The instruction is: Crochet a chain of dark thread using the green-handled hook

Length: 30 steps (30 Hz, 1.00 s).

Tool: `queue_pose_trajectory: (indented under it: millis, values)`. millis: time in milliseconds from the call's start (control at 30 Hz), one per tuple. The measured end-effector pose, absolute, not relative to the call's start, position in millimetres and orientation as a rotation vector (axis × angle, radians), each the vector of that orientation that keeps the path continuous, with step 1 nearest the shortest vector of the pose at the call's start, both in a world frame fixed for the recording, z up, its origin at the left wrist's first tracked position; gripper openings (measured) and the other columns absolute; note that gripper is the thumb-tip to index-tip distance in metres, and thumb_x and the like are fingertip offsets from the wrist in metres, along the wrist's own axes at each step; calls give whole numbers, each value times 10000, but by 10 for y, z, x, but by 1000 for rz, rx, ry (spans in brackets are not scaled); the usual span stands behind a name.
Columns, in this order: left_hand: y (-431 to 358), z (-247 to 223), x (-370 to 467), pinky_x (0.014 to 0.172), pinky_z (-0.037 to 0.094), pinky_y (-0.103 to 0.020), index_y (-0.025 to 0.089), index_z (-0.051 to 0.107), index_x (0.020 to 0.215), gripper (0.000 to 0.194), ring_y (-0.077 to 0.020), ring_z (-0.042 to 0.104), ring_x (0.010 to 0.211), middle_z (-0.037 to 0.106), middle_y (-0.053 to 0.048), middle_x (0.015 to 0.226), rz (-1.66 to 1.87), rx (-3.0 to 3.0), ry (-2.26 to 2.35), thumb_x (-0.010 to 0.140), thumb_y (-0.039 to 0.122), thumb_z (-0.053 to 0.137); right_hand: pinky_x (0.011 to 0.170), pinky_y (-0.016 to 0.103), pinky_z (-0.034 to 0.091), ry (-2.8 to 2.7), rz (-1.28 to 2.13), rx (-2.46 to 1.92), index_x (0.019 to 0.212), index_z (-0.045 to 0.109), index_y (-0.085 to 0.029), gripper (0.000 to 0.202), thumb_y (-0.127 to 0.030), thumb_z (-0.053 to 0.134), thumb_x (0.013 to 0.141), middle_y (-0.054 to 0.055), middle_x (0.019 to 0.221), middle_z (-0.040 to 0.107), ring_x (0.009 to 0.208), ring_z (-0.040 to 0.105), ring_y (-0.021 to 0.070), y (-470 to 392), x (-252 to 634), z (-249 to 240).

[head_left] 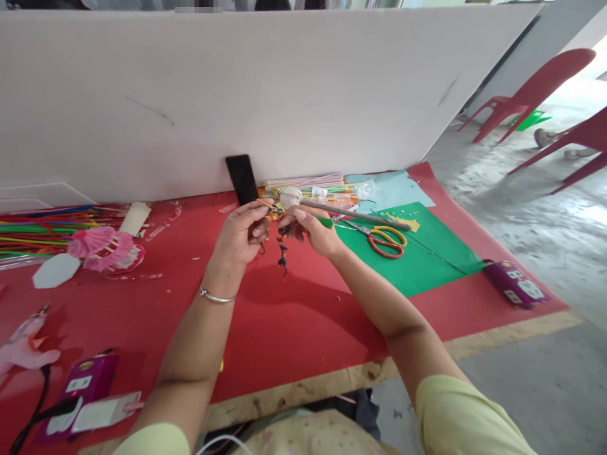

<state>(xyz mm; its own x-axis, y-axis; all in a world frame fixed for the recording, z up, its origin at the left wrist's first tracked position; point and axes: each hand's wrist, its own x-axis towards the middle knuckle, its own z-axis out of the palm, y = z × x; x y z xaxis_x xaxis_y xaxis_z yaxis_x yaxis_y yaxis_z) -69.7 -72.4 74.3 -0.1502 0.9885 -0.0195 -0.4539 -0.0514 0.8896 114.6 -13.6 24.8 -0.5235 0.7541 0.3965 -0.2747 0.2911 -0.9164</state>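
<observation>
My left hand (247, 232) is closed in a pinch on the left end of a small yellow, orange and black piece, above the red table cover (284, 335). Fingers of my right hand (310, 229) close around its other side, and a green-handled tool (325, 222) lies across them. A dark twisted strand (282, 253) with orange bits hangs below between the hands. Just behind the fingers is a white round bundle (290, 197) at the end of a long grey rod (355, 213). Fine details between the fingertips are too small to tell.
Scissors (386, 242) lie on a green sheet (427, 265) at right. A black phone (242, 179) leans against the white panel (227, 95). Colourful strips (38, 234) and a pink ruffled piece (107, 248) lie left. Purple power strips (515, 284) sit at right and lower left.
</observation>
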Motion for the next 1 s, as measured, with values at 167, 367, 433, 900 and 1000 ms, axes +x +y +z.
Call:
queue_pose_trajectory:
  millis: [167,367,433,900,1000]
  values:
    - [-721,724,-694,414,148,-186,181,835,819,202,-38,316,407,466,74,488,1515,814,988,628,228,880,586,241,516,-1677,1419,-357,931,829,-175,516,-629,634,1079,77,966,825,731,707,138,-101,1158,225]
    - [-737,715,-686,418,167,-183,176,857,827,210,-41,348,410,490,63,487,1525,844,985,626,219,897,583,228,522,-1663,1459,-315,926,825,-164,491,-602,657,1073,77,943,812,739,688,136,-93,1163,215]
    - [-731,721,-694,414,165,-171,170,852,818,218,-35,336,410,481,70,488,1507,808,977,611,212,905,583,227,527,-1667,1479,-291,917,825,-157,491,-591,655,1071,86,981,816,740,694,134,-83,1174,212]
    - [-722,720,-716,406,160,-150,158,865,802,221,-13,325,413,503,69,507,1489,755,976,590,172,928,634,253,581,-1788,1123,-291,985,846,-138,474,-517,607,1139,89,959,806,763,751,144,-171,1222,359]
    - [-716,714,-723,400,169,-147,160,872,792,236,-7,330,408,535,59,521,1483,759,968,569,167,949,671,264,607,-1809,1023,-290,1002,841,-143,465,-496,581,1157,86,967,809,729,723,127,-187,1223,365]
